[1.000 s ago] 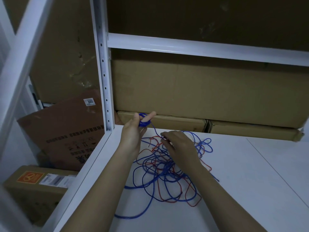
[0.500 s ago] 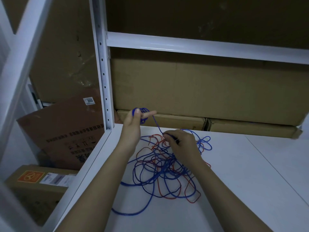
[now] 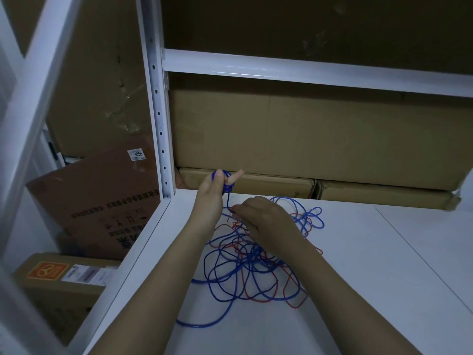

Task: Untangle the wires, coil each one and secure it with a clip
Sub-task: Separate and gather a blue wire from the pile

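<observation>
Wires are what this is all about, and a little more of the blue wire [image 3: 230,272] has gone round the fingers of the left hand [image 3: 212,193] than a second ago: the small blue coil [image 3: 226,181] there looks thicker, and the hand has stayed raised near the white shelf post [image 3: 158,111]. To me that means the winding of the first wire is under way, though most of it is still loose, and I see no clip anywhere. Just right of that, the right hand [image 3: 263,221] has slid a touch towards the left one and pinches the blue strand running down from the coil, feeding it up. Below and to the right of both hands, the blue and red wire [image 3: 294,303] lie knotted together on the white shelf [image 3: 384,278], touching the right wrist.
</observation>
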A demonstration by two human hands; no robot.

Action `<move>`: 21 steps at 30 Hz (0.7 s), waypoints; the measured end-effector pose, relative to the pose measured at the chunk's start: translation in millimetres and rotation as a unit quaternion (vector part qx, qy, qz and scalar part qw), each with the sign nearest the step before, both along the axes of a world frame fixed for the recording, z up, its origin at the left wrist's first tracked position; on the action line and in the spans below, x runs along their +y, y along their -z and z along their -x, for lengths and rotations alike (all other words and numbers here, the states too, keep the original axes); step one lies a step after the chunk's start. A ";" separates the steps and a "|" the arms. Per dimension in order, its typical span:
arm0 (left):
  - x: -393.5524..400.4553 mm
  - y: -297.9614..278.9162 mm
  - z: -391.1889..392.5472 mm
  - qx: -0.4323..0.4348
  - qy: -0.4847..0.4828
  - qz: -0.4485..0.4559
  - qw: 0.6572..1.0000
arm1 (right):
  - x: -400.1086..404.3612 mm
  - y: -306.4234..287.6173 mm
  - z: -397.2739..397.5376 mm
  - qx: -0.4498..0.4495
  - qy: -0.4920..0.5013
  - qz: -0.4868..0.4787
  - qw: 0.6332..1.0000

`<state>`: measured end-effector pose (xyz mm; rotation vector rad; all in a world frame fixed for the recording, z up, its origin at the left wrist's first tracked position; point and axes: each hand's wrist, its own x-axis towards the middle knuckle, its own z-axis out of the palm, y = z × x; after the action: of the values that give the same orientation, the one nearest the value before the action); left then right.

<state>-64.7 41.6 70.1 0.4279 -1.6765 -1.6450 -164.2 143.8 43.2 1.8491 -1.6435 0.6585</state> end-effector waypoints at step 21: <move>-5.6 9.1 -5.3 -0.162 0.015 0.353 0.921 | 25.8 -11.5 -0.6 -0.285 0.194 0.044 0.938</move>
<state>-59.4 36.0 61.1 0.3149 -2.3819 -0.9060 -163.5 169.6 54.8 1.2668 -2.2187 1.1346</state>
